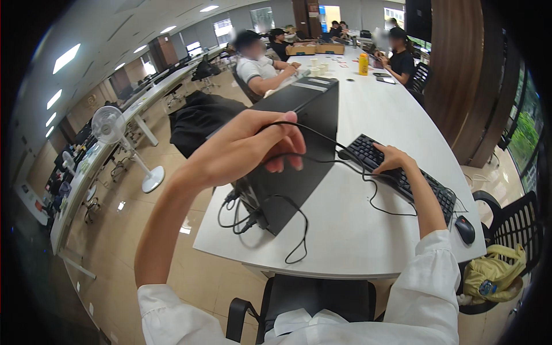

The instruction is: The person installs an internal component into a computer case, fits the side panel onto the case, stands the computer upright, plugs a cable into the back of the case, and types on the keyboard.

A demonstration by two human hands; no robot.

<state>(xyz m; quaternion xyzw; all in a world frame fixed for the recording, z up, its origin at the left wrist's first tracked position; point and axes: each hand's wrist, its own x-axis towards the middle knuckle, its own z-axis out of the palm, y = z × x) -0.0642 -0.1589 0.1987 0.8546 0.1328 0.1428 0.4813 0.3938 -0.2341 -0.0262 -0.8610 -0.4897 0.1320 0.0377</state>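
Observation:
My left hand [253, 144] is raised in front of a black computer tower [310, 167], its fingers curled round a thin black cable [322, 135]. From there the cable runs right toward the keyboard, and a loose loop hangs over the near table. On the right, my right hand [394, 159] rests on a black keyboard [428, 185], thumb and fingers at its left part. Whether those fingers grip the keyboard's edges is partly hidden. A black mouse [464, 230] lies beyond the keyboard's right end. Several plugs [250, 221] sit in the tower's near side.
The white table [356, 241] stretches away, with a yellow bottle [363, 64], paper cups [315, 62] and a cardboard box [316, 48] farther off. People sit along both sides. An office chair [322, 293] stands before me; a yellow bag [494, 273] is on another chair. A fan [109, 125] stands left.

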